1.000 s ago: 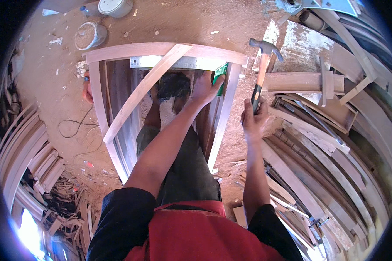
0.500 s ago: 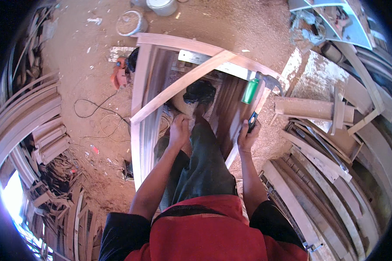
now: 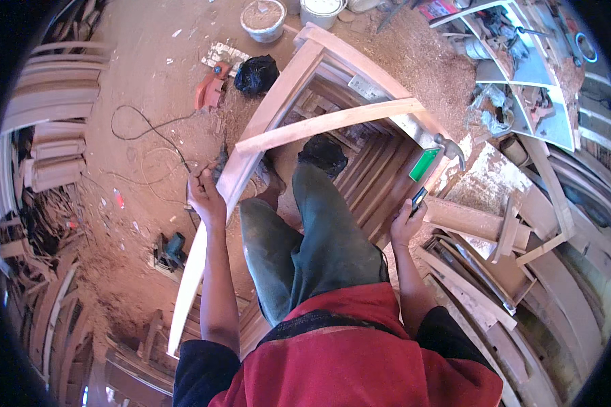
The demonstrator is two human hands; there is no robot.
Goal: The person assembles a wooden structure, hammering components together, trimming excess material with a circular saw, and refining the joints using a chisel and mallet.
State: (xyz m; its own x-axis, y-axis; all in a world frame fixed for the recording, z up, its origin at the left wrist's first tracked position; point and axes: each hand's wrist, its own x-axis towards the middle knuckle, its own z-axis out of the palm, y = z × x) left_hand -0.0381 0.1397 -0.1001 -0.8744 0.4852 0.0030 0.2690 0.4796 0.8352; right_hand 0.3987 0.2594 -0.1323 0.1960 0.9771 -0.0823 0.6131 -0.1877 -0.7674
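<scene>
My right hand is wrapped around the handle of a claw hammer, whose metal head points away from me, by the frame's right rail. A green rectangular item is beside the hammer. My left hand is closed with curled fingers next to the left rail; whatever it may hold is too small to make out. My legs are inside a large wooden frame, which has a diagonal wooden brace nailed or laid across its far corner; which one I cannot tell.
An orange power tool with a cord and a black plastic bag lie beyond the left rail. A dark green power tool sits at the left. Buckets stand at the far side. Curved timber is stacked at the right.
My left hand has moved left, from above my legs to the left rail, and its fingers have loosened a little. The view has shifted. My right hand still grips the hammer.
</scene>
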